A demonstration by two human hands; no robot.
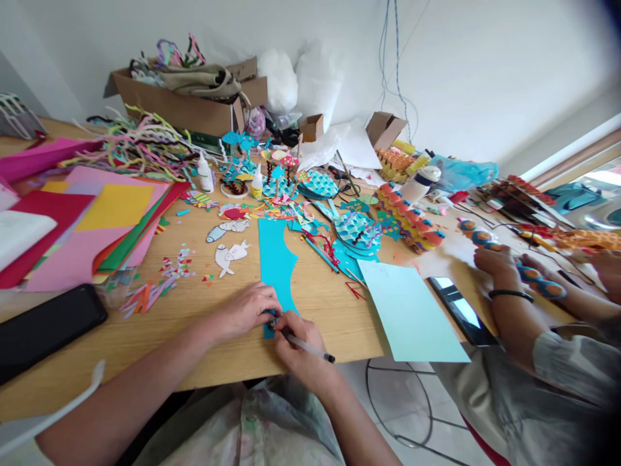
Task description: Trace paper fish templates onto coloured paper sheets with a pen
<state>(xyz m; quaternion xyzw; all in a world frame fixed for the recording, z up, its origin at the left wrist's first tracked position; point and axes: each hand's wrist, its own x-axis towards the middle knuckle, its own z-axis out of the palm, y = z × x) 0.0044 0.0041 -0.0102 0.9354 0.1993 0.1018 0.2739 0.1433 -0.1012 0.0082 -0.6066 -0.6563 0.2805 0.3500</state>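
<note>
My right hand (301,349) is closed round a pen (310,349), its tip near the lower end of a blue paper strip (275,265) with a curved right edge. Beside it my left hand (252,309) presses its fingers on a small dark piece that lies on the strip; the fingers hide most of this piece. Paper fish cut-outs (231,257) lie left of the strip, near small coloured paper scraps (177,265).
Coloured sheets (114,207) and a black phone (53,327) lie at the left. Glue bottles (205,173), pipe cleaners (145,145) and a cardboard box (184,107) stand behind. A pale green sheet (412,310) lies right, beside another person's hands (497,265).
</note>
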